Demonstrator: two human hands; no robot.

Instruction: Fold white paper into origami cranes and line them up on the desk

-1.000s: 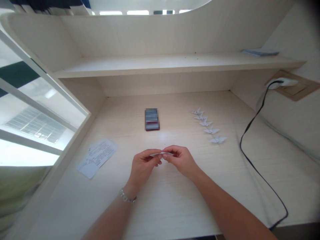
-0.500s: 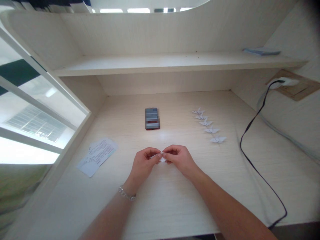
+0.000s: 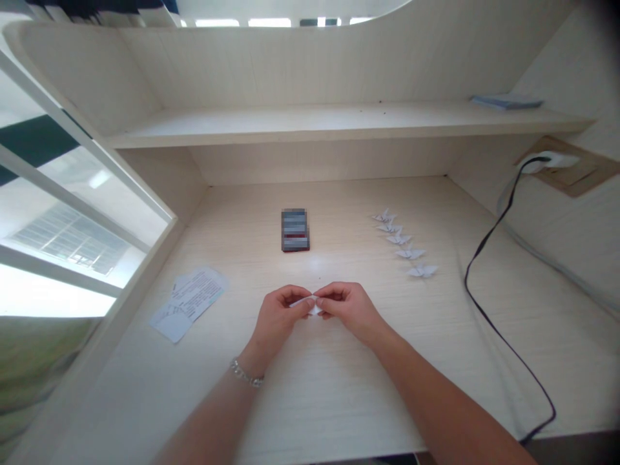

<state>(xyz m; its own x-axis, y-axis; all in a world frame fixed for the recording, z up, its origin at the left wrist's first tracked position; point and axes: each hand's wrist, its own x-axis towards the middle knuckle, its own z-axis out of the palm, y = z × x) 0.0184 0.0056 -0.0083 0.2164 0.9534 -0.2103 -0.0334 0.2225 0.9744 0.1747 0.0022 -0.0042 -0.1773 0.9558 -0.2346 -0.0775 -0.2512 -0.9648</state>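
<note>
Between my two hands, just above the middle of the desk, is a small piece of folded white paper (image 3: 314, 309). My left hand (image 3: 283, 310) pinches its left side between thumb and fingers. The right side is pinched by my right hand (image 3: 346, 305), with both thumb tips close together. My fingers hide much of the paper, so its full shape cannot be made out. Several small folded paper cranes (image 3: 410, 253) stand in a slanting row on the desk to the right, beyond my right hand.
A phone (image 3: 295, 230) with a blurred screen lies behind my hands. Printed paper slips (image 3: 191, 300) lie at the left. A black cable (image 3: 504, 336) runs from a wall socket (image 3: 576, 165) down the right side. Above the desk (image 3: 310, 400) is a shelf (image 3: 290, 119).
Both hands keep nearly the same place and pinch. Slightly more of the white paper shows by my left thumb.
</note>
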